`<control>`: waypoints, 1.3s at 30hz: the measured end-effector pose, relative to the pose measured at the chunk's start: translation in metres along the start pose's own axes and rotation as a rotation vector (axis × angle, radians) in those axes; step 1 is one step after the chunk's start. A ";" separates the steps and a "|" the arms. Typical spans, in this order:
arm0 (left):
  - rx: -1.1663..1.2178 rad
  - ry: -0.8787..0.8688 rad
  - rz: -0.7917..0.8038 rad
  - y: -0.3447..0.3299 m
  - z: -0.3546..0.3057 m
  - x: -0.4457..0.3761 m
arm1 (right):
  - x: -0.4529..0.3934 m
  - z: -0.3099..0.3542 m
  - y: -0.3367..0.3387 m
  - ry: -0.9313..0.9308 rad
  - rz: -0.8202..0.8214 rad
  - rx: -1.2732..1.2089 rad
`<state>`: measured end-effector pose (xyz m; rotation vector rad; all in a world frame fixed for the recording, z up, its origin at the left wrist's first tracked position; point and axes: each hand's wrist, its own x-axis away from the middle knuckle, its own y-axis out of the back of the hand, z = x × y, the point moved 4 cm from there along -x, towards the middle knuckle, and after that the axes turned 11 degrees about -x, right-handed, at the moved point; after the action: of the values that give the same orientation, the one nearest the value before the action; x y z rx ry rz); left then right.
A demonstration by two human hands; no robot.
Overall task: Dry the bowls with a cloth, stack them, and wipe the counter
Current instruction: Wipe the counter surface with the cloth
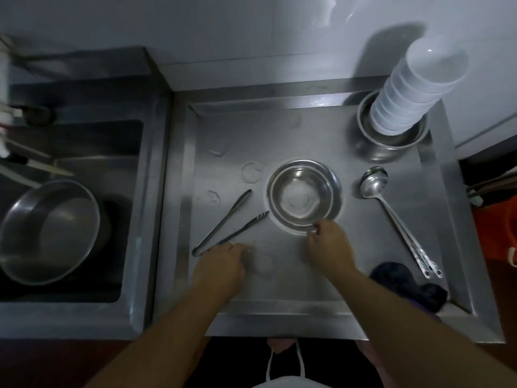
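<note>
**Counter inventory, nearest to farthest**

1. My left hand (pixel 223 263): resting on the shallow-rimmed stainless steel counter (pixel 293 278) at its near left. The fingers are curled under at the hinged end of the tongs; whether this grip actually has hold of the tongs, I cannot tell.
2. My right hand (pixel 330 247): reaching forward, fingertips pinching the near rim of the middle bowl. A light, narrow grip, thumb and fingers closed on the edge only.
3. Dark blue crumpled cloth (pixel 408 287): lying at the near right corner of the counter, apart from both hands, just beside the spoon handles.
4. Dark slender metal tongs (pixel 229 222): lying flat, arms spread, tips pointing towards the middle bowl.
5. Round stainless steel bowl (pixel 303 194): upright in the middle of the counter, nested in what looks like a second bowl of the same kind.
6. Long-handled steel spoons (pixel 391 217): lying together to the right of the bowl, heads away from me; how many there are is unclear.
7. Faint water rings (pixel 251 172): on the counter left of the bowl.
8. Tall stack of white bowls (pixel 414 91): standing inside a wide steel bowl (pixel 391 138) at the far right corner.
9. Large steel basin (pixel 50 231): tilted in the sink (pixel 131 191) to the left.
</note>
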<state>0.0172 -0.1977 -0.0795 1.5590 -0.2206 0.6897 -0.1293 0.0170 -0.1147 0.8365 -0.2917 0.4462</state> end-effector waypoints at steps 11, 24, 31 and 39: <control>0.086 0.062 -0.102 -0.032 0.072 -0.048 | 0.036 0.048 -0.100 -0.074 0.130 0.103; 0.122 0.045 -0.029 -0.023 0.062 -0.073 | 0.065 0.014 -0.085 -0.084 0.076 0.177; 0.227 -0.090 -0.055 0.008 -0.022 -0.063 | 0.088 -0.032 -0.037 -0.095 0.033 0.209; 0.234 -0.260 -0.019 0.030 -0.172 -0.075 | 0.098 -0.100 0.039 -0.033 0.065 0.286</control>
<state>-0.1083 -0.0570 -0.1015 1.8741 -0.3266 0.5093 -0.0555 0.1421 -0.1120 1.1167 -0.2899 0.5437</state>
